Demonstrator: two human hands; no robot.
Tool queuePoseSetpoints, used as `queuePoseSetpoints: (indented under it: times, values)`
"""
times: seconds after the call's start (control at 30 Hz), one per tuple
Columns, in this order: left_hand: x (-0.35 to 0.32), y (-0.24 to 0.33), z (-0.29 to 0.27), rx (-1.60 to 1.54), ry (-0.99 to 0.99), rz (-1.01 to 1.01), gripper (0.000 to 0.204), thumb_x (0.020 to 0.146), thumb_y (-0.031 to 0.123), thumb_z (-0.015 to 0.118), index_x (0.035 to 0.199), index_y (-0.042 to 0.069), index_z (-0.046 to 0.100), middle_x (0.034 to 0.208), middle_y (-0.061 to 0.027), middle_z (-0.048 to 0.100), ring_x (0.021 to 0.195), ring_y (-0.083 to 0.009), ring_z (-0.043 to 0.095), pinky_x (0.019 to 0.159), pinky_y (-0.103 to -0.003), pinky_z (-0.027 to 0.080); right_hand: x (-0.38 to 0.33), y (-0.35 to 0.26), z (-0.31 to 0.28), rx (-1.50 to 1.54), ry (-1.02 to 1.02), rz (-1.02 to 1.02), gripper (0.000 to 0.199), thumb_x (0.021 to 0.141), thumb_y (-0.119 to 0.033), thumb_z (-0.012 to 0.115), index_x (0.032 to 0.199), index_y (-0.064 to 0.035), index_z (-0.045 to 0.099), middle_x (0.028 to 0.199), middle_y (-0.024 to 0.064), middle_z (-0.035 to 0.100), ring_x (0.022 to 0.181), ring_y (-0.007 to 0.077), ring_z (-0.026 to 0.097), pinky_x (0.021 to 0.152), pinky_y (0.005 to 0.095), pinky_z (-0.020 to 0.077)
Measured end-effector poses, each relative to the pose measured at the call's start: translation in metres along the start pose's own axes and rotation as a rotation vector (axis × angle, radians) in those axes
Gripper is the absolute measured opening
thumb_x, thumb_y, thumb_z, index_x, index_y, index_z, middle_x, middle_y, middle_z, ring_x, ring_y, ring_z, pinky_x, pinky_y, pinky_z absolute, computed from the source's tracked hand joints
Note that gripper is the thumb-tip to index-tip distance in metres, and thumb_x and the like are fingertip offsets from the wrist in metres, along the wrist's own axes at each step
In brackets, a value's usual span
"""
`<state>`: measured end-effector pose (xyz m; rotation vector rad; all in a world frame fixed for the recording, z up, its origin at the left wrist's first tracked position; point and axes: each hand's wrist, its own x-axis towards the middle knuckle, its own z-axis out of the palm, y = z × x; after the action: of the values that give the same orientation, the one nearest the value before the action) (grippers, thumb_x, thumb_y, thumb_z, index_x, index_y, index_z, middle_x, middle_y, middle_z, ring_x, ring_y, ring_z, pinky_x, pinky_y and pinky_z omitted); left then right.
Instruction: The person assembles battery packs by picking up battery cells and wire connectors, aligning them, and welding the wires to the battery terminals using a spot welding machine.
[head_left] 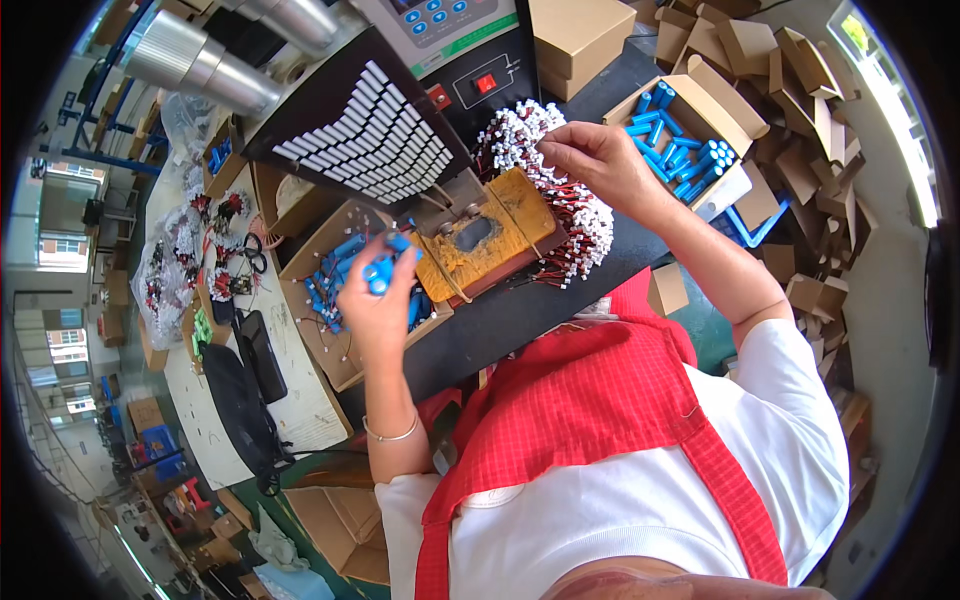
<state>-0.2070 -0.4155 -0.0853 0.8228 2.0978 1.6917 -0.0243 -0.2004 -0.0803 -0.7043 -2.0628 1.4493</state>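
Observation:
My left hand (382,300) is closed around blue cylindrical battery cells (378,276), slightly blurred, over a cardboard box of blue cells with wire leads. At the heap of red-and-black wire leads with white connectors (585,235), my right hand (600,165) has thumb and forefinger pinched together. Anything between those fingertips is too small to make out. Between my hands lies a worn orange block (505,222) with a hollow in its top, held by bands. Thin metal electrode pins (445,197) of a spot welder come down over its far edge.
The welder's slotted black panel (365,130) and control box (485,85) stand behind the block. An open carton (745,105) of blue cells is at right, near many loose cardboard boxes (805,165). Bagged wire leads (170,265) and a black pouch (235,400) lie at left.

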Motion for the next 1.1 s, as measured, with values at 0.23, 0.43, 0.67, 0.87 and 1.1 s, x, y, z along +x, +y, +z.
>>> queuePoseSetpoints:
  times: [0.23,0.43,0.67,0.87,1.1]
  values:
    - [0.002,-0.017,-0.072,0.307,0.023,-0.112,0.030,0.089,0.021,0.057,0.111,0.001,0.058,0.097,-0.0070,0.062,0.081,-0.0127,0.061,0.063,-0.023,0.051,-0.005,0.051,0.001,-0.687,-0.045,-0.169,0.017,0.077,-0.023,0.060,0.076,-0.0074,0.066,0.073,0.0128,0.063,0.068,0.0306,0.061,0.062,0.0394,0.0486]
    - [-0.010,-0.006,-0.054,0.105,-0.101,-0.106,0.029,0.085,0.013,0.061,0.109,-0.002,0.058,0.094,-0.0071,0.057,0.076,-0.0128,0.060,0.063,-0.024,0.052,0.002,0.049,0.001,-0.627,-0.024,-0.065,0.018,0.073,-0.026,0.062,0.074,-0.0086,0.066,0.069,0.0120,0.062,0.067,0.0297,0.061,0.061,0.0392,0.0487]
    - [-0.023,0.016,0.005,-0.472,-0.227,-0.300,0.036,0.083,0.006,0.062,0.115,-0.006,0.050,0.093,-0.0116,0.063,0.082,-0.0166,0.063,0.065,-0.027,0.053,-0.031,0.001,-0.033,-0.310,0.101,-0.137,0.013,0.079,-0.014,0.064,0.079,-0.0007,0.063,0.068,0.0081,0.058,0.059,0.0156,0.055,0.053,0.0284,0.0434]
    - [-0.032,0.027,0.055,-0.737,-0.299,-0.354,0.039,0.077,0.002,0.068,0.112,-0.003,0.053,0.099,-0.0110,0.063,0.084,-0.0148,0.062,0.066,-0.025,0.052,-0.066,-0.016,-0.011,-0.152,-0.164,-0.185,0.008,0.078,-0.007,0.065,0.078,0.0000,0.062,0.073,0.0081,0.060,0.068,0.0190,0.059,0.060,0.0302,0.0468]
    - [-0.042,0.023,0.064,-0.692,-0.319,-0.350,0.035,0.076,0.001,0.069,0.108,-0.003,0.054,0.088,-0.0062,0.060,0.076,-0.0159,0.062,0.062,-0.026,0.050,-0.074,-0.014,0.025,0.191,-0.322,0.023,0.011,0.085,-0.009,0.061,0.091,0.0009,0.061,0.082,0.0041,0.064,0.068,0.0078,0.057,0.065,0.0215,0.0486]
